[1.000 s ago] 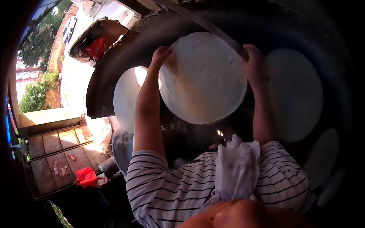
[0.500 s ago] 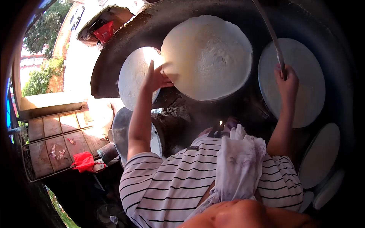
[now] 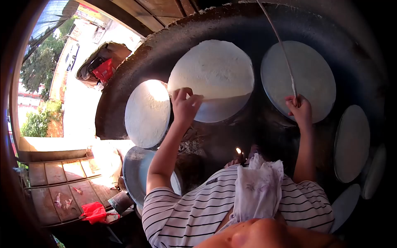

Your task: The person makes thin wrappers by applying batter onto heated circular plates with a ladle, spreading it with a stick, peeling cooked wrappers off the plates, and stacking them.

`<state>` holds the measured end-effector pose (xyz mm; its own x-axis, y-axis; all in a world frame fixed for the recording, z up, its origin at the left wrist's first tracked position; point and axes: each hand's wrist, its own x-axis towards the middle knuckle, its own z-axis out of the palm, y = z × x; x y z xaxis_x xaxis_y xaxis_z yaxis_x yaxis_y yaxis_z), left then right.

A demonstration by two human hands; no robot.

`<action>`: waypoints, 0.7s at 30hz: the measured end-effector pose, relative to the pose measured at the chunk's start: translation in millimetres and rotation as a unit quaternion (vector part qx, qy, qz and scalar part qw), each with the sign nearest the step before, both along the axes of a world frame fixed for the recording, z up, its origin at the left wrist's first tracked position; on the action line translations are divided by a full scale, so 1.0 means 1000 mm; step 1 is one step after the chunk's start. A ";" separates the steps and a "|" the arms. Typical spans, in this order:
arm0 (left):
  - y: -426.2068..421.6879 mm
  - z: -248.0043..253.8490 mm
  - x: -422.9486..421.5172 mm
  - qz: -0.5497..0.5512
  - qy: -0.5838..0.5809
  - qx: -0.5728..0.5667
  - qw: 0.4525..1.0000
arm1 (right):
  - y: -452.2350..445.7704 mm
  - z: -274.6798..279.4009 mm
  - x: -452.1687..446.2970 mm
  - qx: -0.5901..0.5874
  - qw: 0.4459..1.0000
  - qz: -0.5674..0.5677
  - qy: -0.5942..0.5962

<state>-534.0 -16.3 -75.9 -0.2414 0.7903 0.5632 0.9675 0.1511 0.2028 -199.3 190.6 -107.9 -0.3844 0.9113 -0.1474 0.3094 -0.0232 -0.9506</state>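
A broad, dark, curved basin (image 3: 256, 25) wraps round the far side of the scene, and pale round discs stand in front of it. The largest, the middle disc (image 3: 223, 115), is ahead of the wearer; a pale sheet (image 3: 215, 68) covers its far part, leaving a smooth greyish strip on the near side. The sheet is roughly round with no marked long axis, though its near edge runs almost straight, left to right, rising slightly to the right. It looks thin, light and limp, and probably tears easily, so the edge seems the place to take hold, with a soft pinch and a slow, even pull. The right disc (image 3: 310, 78) is a little smaller and separate; the left disc (image 3: 147, 111) is narrower and close beside the middle one. A long, thin stick (image 3: 285, 53) crosses in front of the right disc. Its long axis leads from the right hand away and slightly left, running out of the top of the view; it looks stiff and light, best held at the near end. The left hand's (image 3: 186, 108) grip is pinched on the sheet's near edge, at its left, though the fingertip contact is too small to make out. The right hand's (image 3: 301, 110) grip is closed round the stick's near end.
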 end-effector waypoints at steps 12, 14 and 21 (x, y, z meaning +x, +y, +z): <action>0.039 0.110 0.029 -0.033 0.146 -0.024 0.988 | 0.022 -0.002 -0.053 -0.214 0.966 0.066 0.133; 0.022 0.063 0.050 -0.024 0.126 -0.013 0.992 | 0.030 -0.008 -0.086 -0.198 0.959 0.079 0.188; -0.031 -0.070 0.082 -0.082 0.074 -0.073 0.991 | 0.020 -0.041 -0.097 0.136 0.987 0.017 -0.086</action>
